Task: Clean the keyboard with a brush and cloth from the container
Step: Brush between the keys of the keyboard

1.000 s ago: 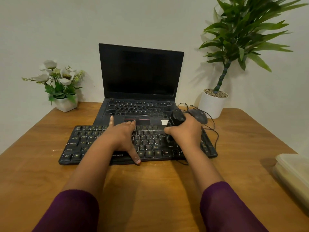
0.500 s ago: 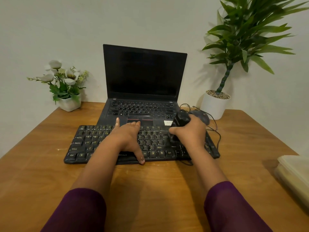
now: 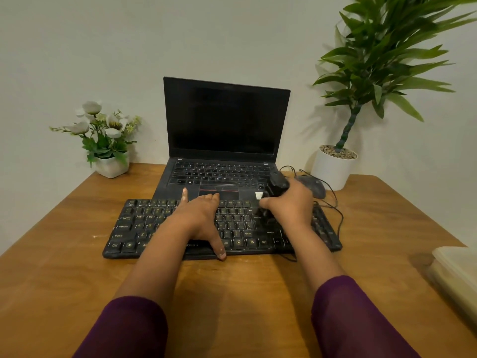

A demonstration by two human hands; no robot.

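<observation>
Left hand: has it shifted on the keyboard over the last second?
No. The left hand stays flat on the keyboard, thumb at the same spot on its front edge; only the camera moved.

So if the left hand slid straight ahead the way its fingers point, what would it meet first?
Probably the laptop: the left hand lies flat on the keyboard, fingers aimed at the palm rest just past the keyboard's far edge. Depth is uncertain.
</observation>
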